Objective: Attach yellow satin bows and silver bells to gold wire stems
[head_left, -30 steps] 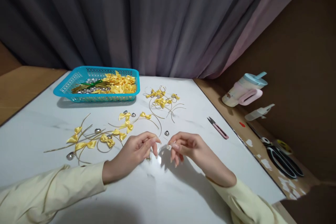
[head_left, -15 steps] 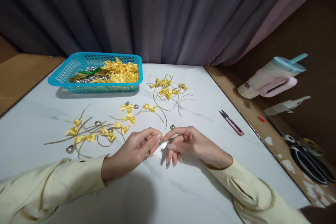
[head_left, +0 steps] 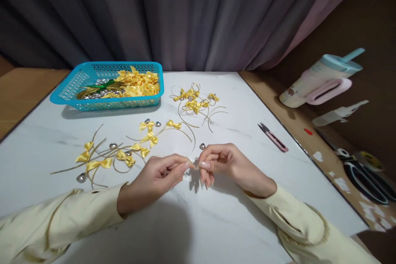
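Over the white tabletop, my left hand (head_left: 165,174) is closed in a pinch, thumb against index finger. My right hand (head_left: 218,164) pinches just beside it, the other fingers loosely curled. The fingertips nearly meet, and whatever thin, small thing lies between them is too hidden to name. Just behind my right hand lies a silver heart charm (head_left: 202,146). To the left, yellow ribbon bows (head_left: 99,164) and gold cords (head_left: 69,170) are scattered with more silver heart charms (head_left: 82,177).
A blue basket (head_left: 108,103) holds yellow bows, silver charms and a tied cord bundle. Behind my hands is a cluster of corded bows (head_left: 194,106). Pink thread snips (head_left: 274,138) lie at right, beyond them a tumbler (head_left: 312,80), a white bottle (head_left: 334,116) and black-handled scissors (head_left: 365,181).
My right hand's index finger has drawn in from stretched out to a pinch with the thumb. My left hand stays pinched. The view has shifted slightly.
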The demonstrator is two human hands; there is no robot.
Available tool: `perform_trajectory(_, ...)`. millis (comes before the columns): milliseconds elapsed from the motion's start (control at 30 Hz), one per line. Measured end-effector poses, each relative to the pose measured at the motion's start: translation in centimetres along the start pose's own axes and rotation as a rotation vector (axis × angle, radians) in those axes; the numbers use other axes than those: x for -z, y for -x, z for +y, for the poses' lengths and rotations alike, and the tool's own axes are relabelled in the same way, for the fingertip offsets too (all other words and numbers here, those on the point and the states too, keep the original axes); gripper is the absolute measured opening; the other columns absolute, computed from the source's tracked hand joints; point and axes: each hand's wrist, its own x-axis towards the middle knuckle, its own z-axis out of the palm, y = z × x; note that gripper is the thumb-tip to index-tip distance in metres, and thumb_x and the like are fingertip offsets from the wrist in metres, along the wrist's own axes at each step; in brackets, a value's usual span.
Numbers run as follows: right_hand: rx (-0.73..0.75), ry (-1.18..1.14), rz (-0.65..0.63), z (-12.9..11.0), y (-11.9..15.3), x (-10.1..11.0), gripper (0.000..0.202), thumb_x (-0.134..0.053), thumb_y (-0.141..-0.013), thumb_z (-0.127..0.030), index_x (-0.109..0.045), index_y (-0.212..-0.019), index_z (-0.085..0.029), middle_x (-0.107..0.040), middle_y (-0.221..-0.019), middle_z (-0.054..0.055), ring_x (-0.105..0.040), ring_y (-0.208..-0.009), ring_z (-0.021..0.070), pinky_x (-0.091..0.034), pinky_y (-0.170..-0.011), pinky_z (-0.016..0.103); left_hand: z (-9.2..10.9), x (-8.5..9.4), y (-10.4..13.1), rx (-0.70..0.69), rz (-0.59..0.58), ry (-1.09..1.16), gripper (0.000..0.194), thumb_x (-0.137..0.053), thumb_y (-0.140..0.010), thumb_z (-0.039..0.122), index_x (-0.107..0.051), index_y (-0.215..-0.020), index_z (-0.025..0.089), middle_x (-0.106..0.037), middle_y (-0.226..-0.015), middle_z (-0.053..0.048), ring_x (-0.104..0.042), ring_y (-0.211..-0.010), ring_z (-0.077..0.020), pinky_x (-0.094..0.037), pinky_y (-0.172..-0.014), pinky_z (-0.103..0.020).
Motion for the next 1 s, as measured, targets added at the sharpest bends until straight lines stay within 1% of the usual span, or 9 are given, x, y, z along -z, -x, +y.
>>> perform_trajectory(200,0.027,0.027,0.014,0.2,0.2,-0.3,0.021,-0.062,-0.08,-0.032,-0.057,-0.072,-0.014,-0.063,-0.058,0.001,-0.054,-0.047,0.0091,-0.045,-0.05,0.024,-0.2,0.1,0.0,-0.021,-0.021,-0.065,0.025,-0.041,-0.089,0.03,-0.059,-0.083,0.013,-0.039,-0.048,0.006,-0.035,-0.045,-0.0081,-0.028,-0.045,-0.02)
perform_trajectory(333,0.144,0.088,0.092,0.6,0.4,-0.4,0.02,-0.057,-0.084,-0.031,-0.053,-0.098,-0.017,-0.06,-0.06,-0.002,-0.053,-0.045,0.0093,-0.045,-0.049,0.024,-0.5,0.1,0.0,0.007,-0.025,-0.013,0.026,-0.041,-0.09,0.032,-0.058,-0.081,0.014,-0.042,-0.05,0.005,-0.034,-0.045,-0.0077,-0.028,-0.046,-0.02)
perform_trajectory(400,0.236,0.197,0.127,0.9,0.4,-0.5,0.02,-0.052,-0.087,-0.03,-0.051,-0.104,-0.019,-0.059,-0.062,-0.003,-0.053,-0.045,0.0092,-0.044,-0.048,0.024,-0.7,0.1,-0.1,0.042,-0.041,0.071,0.028,-0.042,-0.09,0.034,-0.058,-0.081,0.014,-0.041,-0.05,0.006,-0.033,-0.045,-0.0074,-0.027,-0.045,-0.02)
perform_trajectory(467,0.31,0.335,0.138,1.2,0.5,-0.6,0.015,-0.047,-0.09,-0.027,-0.055,-0.098,-0.018,-0.057,-0.064,-0.001,-0.053,-0.046,0.0088,-0.044,-0.048,0.023,-0.9,0.1,-0.2,0.077,-0.079,0.176,0.03,-0.043,-0.09,0.039,-0.058,-0.082,0.014,-0.038,-0.049,0.007,-0.031,-0.044,-0.0069,-0.026,-0.044,-0.02)
perform_trajectory(533,0.339,0.451,0.145,1.4,0.5,-0.7,0.017,-0.043,-0.091,-0.025,-0.058,-0.093,-0.017,-0.057,-0.065,0.0,-0.054,-0.049,0.0091,-0.044,-0.049,0.023,-1.1,0.1,-0.4,0.11,-0.116,0.261,0.033,-0.045,-0.089,0.043,-0.058,-0.082,0.014,-0.037,-0.048,0.007,-0.029,-0.042,-0.0064,-0.025,-0.043,-0.02)
perform_trajectory(700,0.401,0.631,0.143,1.1,0.8,-0.8,0.02,-0.04,-0.09,-0.02,-0.059,-0.094,-0.014,-0.061,-0.074,0.005,-0.057,-0.057,0.0112,-0.048,-0.055,0.025,-1.2,0.2,-0.6,0.195,-0.166,0.402,0.037,-0.051,-0.084,0.05,-0.055,-0.076,0.014,-0.036,-0.047,0.008,-0.026,-0.04,-0.0052,-0.023,-0.041,-0.019)
perform_trajectory(800,0.484,0.711,0.137,1.1,1.0,-1.0,0.014,-0.049,-0.087,-0.022,-0.058,-0.092,-0.014,-0.062,-0.078,0.007,-0.058,-0.065,0.0133,-0.049,-0.06,0.026,-1.2,0.1,-0.7,0.207,-0.158,0.4,0.037,-0.051,-0.084,0.05,-0.053,-0.075,0.015,-0.036,-0.046,0.008,-0.026,-0.04,-0.0051,-0.023,-0.041,-0.019)
perform_trajectory(900,0.551,0.814,0.16,1.6,1.0,-1.3,0.013,-0.058,-0.083,-0.027,-0.056,-0.086,-0.015,-0.06,-0.072,0.005,-0.053,-0.06,0.013,-0.046,-0.057,0.026,-1.1,-0.2,-0.7,0.206,-0.126,0.335,0.037,-0.05,-0.084,0.05,-0.053,-0.073,0.015,-0.037,-0.046,0.008,-0.027,-0.04,-0.0054,-0.023,-0.041,-0.019)
perform_trajectory(1000,0.582,0.908,0.196,2.4,0.8,-1.8,0.013,-0.054,-0.086,-0.027,-0.054,-0.08,-0.015,-0.056,-0.065,0.003,-0.049,-0.054,0.0117,-0.041,-0.051,0.024,-0.7,-0.6,-0.6,0.203,-0.11,0.281,0.038,-0.05,-0.084,0.05,-0.048,-0.067,0.016,-0.037,-0.047,0.008,-0.028,-0.043,-0.0057,-0.022,-0.042,-0.019)
